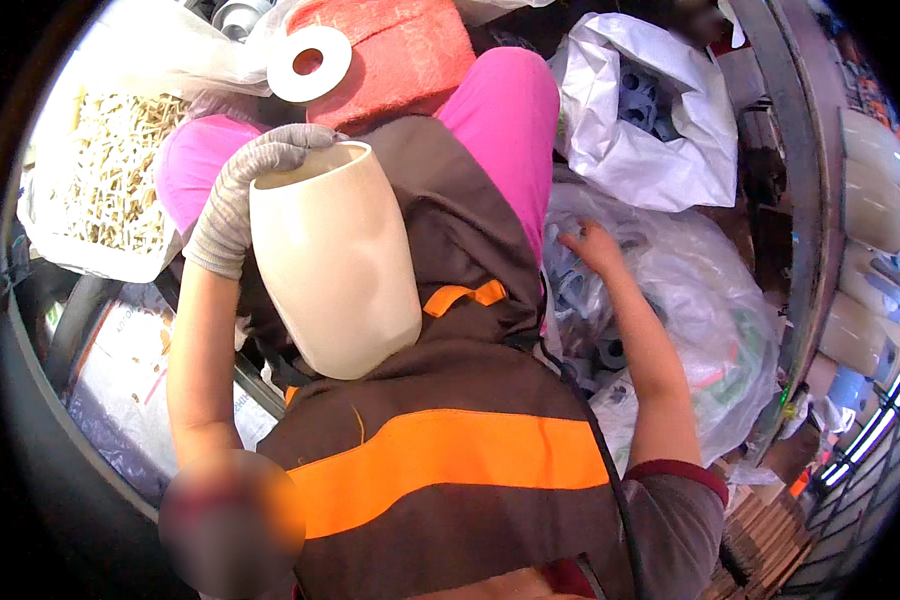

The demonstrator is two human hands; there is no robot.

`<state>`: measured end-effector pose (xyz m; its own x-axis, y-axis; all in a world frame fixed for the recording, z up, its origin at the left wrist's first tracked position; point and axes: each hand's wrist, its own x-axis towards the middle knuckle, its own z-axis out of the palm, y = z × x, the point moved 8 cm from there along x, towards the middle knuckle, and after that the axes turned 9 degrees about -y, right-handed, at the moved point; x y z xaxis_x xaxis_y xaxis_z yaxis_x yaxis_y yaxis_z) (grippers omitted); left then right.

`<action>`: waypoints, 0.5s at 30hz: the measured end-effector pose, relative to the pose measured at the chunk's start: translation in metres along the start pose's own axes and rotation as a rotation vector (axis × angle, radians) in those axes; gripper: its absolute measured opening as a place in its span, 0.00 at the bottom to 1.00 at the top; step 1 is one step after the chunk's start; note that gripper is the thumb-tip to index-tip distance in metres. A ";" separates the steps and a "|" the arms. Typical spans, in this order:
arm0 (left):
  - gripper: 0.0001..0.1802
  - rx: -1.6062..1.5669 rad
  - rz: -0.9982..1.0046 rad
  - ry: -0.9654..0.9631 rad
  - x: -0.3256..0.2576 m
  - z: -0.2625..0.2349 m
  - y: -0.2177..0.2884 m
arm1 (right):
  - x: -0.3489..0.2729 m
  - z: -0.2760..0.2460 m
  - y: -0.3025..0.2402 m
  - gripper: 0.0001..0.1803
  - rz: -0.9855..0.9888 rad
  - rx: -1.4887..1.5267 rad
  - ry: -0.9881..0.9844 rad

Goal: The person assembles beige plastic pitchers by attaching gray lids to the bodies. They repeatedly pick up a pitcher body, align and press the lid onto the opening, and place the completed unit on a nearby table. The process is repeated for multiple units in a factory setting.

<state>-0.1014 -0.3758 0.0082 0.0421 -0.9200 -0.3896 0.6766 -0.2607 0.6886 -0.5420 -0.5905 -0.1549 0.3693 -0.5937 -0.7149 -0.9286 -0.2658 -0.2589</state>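
Note:
My left hand (260, 165), in a grey knit glove, grips the rim of a cream plastic vessel (335, 265) and holds it upright over my lap. My right hand (590, 245) is bare and reaches into a clear plastic bag (700, 300) of grey plastic parts on my right; its fingers are spread on the bag's contents, holding nothing that I can see. I wear a brown apron (450, 460) with orange stripes over pink trousers (510, 110).
A red fibrous roll (400, 55) with a white ring (310, 62) lies ahead. A white bag (650, 110) of grey parts sits at the upper right. A tub of pale small pieces (110, 180) stands on the left. Cream vessels (870, 210) line a rack on the right.

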 end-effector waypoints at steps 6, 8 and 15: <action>0.19 0.033 -0.011 0.028 -0.005 -0.001 0.005 | -0.006 0.032 0.006 0.40 0.153 0.433 -0.312; 0.19 0.039 0.001 0.031 -0.002 -0.002 0.003 | -0.018 0.036 -0.008 0.42 0.067 0.232 -0.457; 0.21 -0.021 -0.055 0.005 0.004 0.014 0.004 | -0.038 -0.027 -0.013 0.21 -0.204 -0.079 0.239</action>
<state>-0.1087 -0.3850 0.0183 0.0085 -0.9029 -0.4298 0.6933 -0.3044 0.6532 -0.5432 -0.5847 -0.1065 0.5540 -0.6811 -0.4788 -0.8325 -0.4499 -0.3234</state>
